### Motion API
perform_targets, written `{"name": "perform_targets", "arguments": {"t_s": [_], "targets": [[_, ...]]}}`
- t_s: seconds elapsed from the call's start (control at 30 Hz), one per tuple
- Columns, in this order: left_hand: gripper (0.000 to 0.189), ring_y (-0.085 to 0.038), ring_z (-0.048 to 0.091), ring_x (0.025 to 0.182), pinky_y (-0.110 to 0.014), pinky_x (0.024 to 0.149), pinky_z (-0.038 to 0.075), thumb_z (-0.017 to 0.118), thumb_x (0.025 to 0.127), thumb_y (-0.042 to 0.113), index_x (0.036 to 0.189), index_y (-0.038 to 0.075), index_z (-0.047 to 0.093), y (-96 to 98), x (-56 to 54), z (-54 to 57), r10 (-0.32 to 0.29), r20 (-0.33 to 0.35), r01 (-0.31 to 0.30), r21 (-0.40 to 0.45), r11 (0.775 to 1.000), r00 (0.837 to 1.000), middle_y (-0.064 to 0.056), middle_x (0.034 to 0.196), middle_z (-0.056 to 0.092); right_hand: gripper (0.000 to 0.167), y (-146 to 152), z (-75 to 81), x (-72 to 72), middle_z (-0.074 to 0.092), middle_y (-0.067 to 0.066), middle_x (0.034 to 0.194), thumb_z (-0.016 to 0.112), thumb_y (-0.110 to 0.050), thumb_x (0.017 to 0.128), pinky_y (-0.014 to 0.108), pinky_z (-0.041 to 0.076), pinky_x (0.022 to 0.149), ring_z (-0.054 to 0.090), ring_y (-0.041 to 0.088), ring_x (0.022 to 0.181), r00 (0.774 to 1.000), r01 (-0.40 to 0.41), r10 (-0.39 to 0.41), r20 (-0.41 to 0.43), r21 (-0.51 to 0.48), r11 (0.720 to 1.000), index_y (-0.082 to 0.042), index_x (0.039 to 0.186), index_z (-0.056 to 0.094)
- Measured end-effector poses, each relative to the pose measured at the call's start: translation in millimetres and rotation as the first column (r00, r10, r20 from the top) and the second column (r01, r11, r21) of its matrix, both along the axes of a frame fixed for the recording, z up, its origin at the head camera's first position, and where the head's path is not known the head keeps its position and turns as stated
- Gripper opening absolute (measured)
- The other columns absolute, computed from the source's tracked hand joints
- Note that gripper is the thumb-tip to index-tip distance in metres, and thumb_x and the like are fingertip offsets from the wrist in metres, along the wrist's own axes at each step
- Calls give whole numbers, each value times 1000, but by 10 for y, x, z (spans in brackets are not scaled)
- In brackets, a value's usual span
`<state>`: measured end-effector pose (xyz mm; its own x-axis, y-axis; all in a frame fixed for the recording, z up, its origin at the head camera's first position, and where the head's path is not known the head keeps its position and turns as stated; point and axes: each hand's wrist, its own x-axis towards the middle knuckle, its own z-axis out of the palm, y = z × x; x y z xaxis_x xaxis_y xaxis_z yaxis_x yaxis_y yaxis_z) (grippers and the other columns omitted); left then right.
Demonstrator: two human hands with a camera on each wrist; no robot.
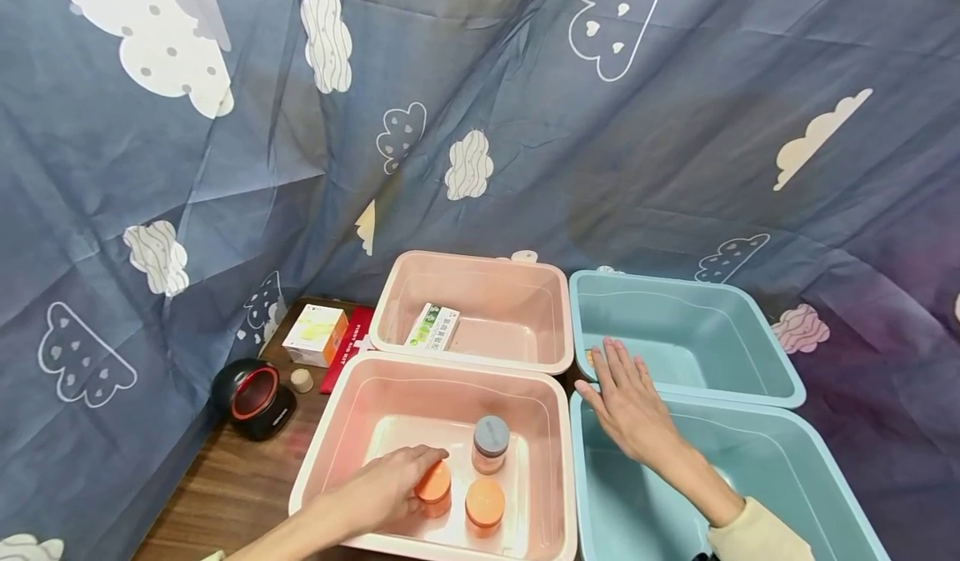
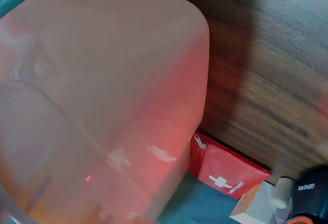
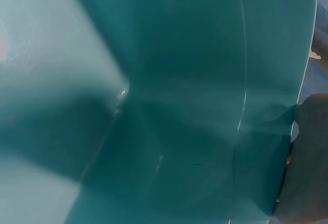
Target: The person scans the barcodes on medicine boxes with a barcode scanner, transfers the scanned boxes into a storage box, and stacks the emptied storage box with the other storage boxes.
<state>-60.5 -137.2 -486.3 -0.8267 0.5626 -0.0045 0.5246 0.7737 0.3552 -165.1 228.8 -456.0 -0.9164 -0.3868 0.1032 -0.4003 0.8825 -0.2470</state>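
Note:
My left hand reaches into the front pink bin, its fingers round the side of an orange-lidded jar. Beside that jar stand a second orange-lidded jar and a grey-lidded jar, both upright on the bin floor. My right hand is over the edge where the two blue bins meet, fingers straight and holding nothing. Its fingertips overlap the back blue bin, and a small tan item shows partly hidden beside them.
The back pink bin holds a white-and-green box. Left of the bins are a red first aid pouch, a white-and-orange box, a small pale cylinder and a black rounded device. The front blue bin is at right.

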Motion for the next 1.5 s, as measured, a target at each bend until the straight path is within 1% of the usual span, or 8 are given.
{"name": "perform_targets", "arguments": {"t_s": [0.37,0.8,0.97,1.07,1.17,1.27,1.4,1.5], "targets": [[53,-17,66,101,-38,90,60,95,78,13,124,4,69,-131,-76,148,203,147,-234,248,940,968,-1,110,72,76,54,-125,-39,25,37,174,43,-49,118,71,14,131,20,56,163,998,-31,26,-63,-88,996,11,164,37],[50,-15,70,116,-54,111,56,93,90,28,134,17,70,-570,-6,662,449,182,-462,592,660,875,4,121,76,77,72,-155,-69,19,36,177,42,-48,118,67,9,134,15,54,165,998,-30,25,-50,-106,994,11,166,32],[50,-3,71,115,-24,107,57,90,91,8,136,8,68,-751,154,809,506,115,-423,718,553,855,-4,125,77,77,57,-142,-53,19,36,176,42,-48,118,69,11,132,16,55,165,998,-35,30,-52,-98,995,11,166,33],[54,6,70,112,-9,99,52,87,89,-4,138,3,66,-891,262,894,614,63,-425,777,465,787,7,124,76,76,60,-163,-53,20,36,176,41,-49,118,69,11,132,16,54,165,997,-39,33,-64,-96,995,10,165,35],[59,14,66,109,-3,97,48,87,88,-4,141,2,62,-1041,319,916,746,90,-517,775,363,660,20,120,71,75,58,-168,-44,22,37,175,41,-48,119,70,13,132,18,55,164,997,-38,32,-76,-86,996,11,165,36],[62,25,58,105,2,95,44,89,88,-1,142,-1,59,-1167,307,815,824,137,-616,732,290,550,6,128,74,75,51,-156,-23,22,37,175,42,-48,118,70,12,132,19,56,164,997,-31,26,-66,-82,996,10,164,38],[66,36,49,98,4,91,41,93,85,1,139,-6,55,-1271,221,560,859,162,-677,692,252,486,-30,137,71,73,32,-90,2,20,36,176,43,-47,118,72,14,130,18,56,164,999,-13,11,-34,-66,998,9,164,39],[70,37,47,96,6,89,40,95,84,3,139,-6,53,-1316,147,380,874,161,-691,683,238,459,-33,138,69,73,25,-53,2,20,35,176,42,-47,119,71,15,130,17,55,165,1000,-7,6,-22,-52,999,9,165,38]]}}
